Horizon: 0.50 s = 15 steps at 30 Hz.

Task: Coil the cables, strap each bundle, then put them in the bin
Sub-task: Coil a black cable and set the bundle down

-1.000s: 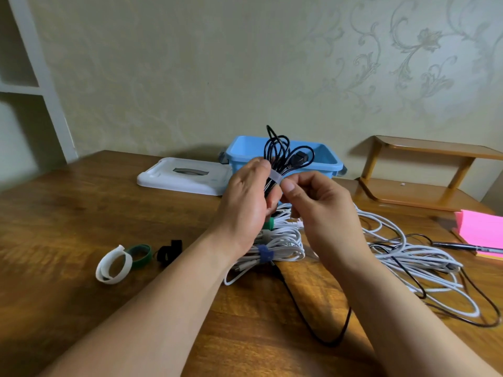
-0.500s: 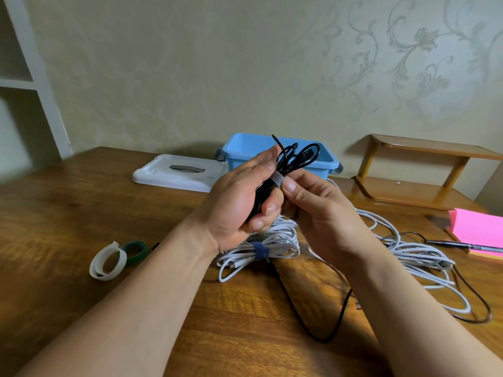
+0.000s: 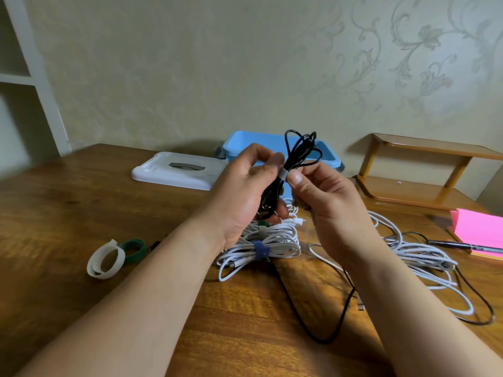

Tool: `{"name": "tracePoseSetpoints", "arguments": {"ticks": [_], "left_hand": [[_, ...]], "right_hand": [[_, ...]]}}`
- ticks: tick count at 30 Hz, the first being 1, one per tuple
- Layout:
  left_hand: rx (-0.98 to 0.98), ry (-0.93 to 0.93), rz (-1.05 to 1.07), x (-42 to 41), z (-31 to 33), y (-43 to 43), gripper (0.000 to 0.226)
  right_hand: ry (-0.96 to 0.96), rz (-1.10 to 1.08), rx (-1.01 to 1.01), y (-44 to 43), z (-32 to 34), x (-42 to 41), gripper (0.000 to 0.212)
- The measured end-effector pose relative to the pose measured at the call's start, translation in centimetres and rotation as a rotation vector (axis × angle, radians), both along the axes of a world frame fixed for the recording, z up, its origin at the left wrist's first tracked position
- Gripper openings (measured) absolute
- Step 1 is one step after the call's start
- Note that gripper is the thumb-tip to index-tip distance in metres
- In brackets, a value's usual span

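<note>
We grip black coil in left hand; right hand pinches white strap. Risk, we think: strap end not pressed flat, loops spring apart.

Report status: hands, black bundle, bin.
Left hand grips black cable bundle; right hand pinches white strap round it. Bundle not yet in blue bin. Loose white cables uncoiled on table.

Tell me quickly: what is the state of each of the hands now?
Left hand: closed, holding the black cable bundle.
Right hand: closed, pinching the white strap on that bundle.
</note>
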<state>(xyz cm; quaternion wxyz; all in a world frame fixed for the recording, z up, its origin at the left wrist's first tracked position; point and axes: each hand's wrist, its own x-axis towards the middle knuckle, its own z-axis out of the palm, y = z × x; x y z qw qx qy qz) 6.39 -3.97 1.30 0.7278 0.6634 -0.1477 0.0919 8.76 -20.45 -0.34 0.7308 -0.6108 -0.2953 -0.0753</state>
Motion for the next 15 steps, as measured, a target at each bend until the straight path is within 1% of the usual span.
{"name": "tracePoseSetpoints", "arguments": {"ticks": [2,4,6,8,9,13,15], "left_hand": [[0.097,-0.098,0.118,0.4,-0.4,-0.2,0.025],[0.226,-0.182,0.182,0.5,-0.9,-0.4,0.031],[0.339,-0.207,0.204,0.7,-1.5,-0.5,0.025],[0.39,-0.2,0.241,1.0,-1.9,-0.7,0.021],[0.366,-0.184,0.25,1.2,-2.1,-0.8,0.023],[0.092,-0.029,0.212,1.5,-2.0,-1.0,0.03],[0.058,0.004,0.188,1.4,-2.1,-1.1,0.033]], "right_hand": [[-0.004,-0.038,-0.012,0.2,-0.3,0.3,0.009],[0.015,-0.095,-0.023,0.3,-0.6,0.5,0.01],[0.037,-0.138,-0.013,0.2,-0.7,0.7,0.011],[0.057,-0.149,0.0,0.1,-0.9,0.7,0.01],[0.061,-0.15,-0.001,0.1,-1.0,0.7,0.011],[0.057,-0.179,-0.073,0.4,-1.0,0.4,0.014],[0.04,-0.223,-0.114,0.4,-1.0,0.4,0.013]]}}
